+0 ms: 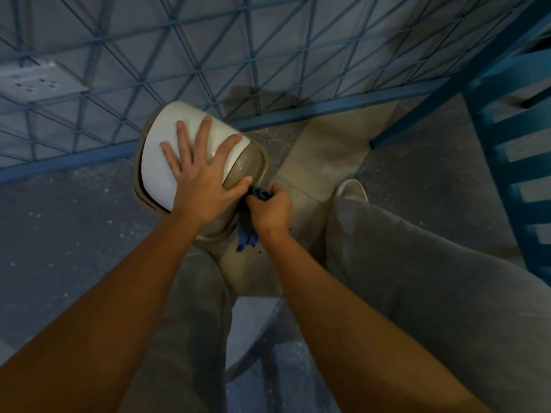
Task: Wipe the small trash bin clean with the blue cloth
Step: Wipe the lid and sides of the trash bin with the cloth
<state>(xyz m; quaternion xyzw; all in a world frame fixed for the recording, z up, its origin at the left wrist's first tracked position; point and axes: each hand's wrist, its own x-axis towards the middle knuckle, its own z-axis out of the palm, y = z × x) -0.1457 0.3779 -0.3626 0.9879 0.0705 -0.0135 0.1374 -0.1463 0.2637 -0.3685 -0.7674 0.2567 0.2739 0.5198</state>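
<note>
The small trash bin (158, 162) stands on the floor, beige with a white swing lid, seen from above. My left hand (202, 174) lies flat on the white lid with its fingers spread. My right hand (269, 210) grips the bunched blue cloth (247, 234) and holds it against the bin's right side, just below the lid's rim. Part of the cloth hangs down under my fist. The bin's lower body is hidden beneath the lid and my hands.
A blue wire-mesh fence (208, 55) runs close behind the bin. A blue slatted chair (512, 150) stands at the right. My knees in grey trousers (417, 278) and a white shoe (353, 189) are near the bin. A white socket plate (35, 81) is on the left.
</note>
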